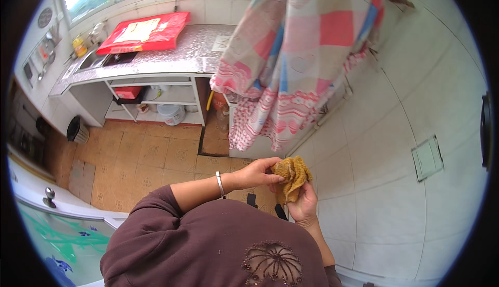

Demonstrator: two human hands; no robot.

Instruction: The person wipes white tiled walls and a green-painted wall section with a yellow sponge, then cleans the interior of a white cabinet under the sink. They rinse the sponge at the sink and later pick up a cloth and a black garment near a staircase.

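A crumpled mustard-yellow cloth (294, 176) is held between both hands in front of my chest. My left hand (257, 173), with a silver bangle at the wrist, pinches the cloth from its left side between thumb and fingers. From below and to the right, my right hand (304, 205) grips the same cloth; some of its fingers are hidden behind the folds. Beyond the hands hangs a pink, white and blue checked fabric (300, 53) with heart patterns, its lower edge apart from the cloth.
A counter (195, 49) with a red plastic bag (148, 31) and a sink (90, 61) stands at the upper left. Below it are shelves with a white bucket (170, 114). A waste bin (78, 130) stands left, a door knob (49, 197) lower left, a tiled wall (382, 209) right.
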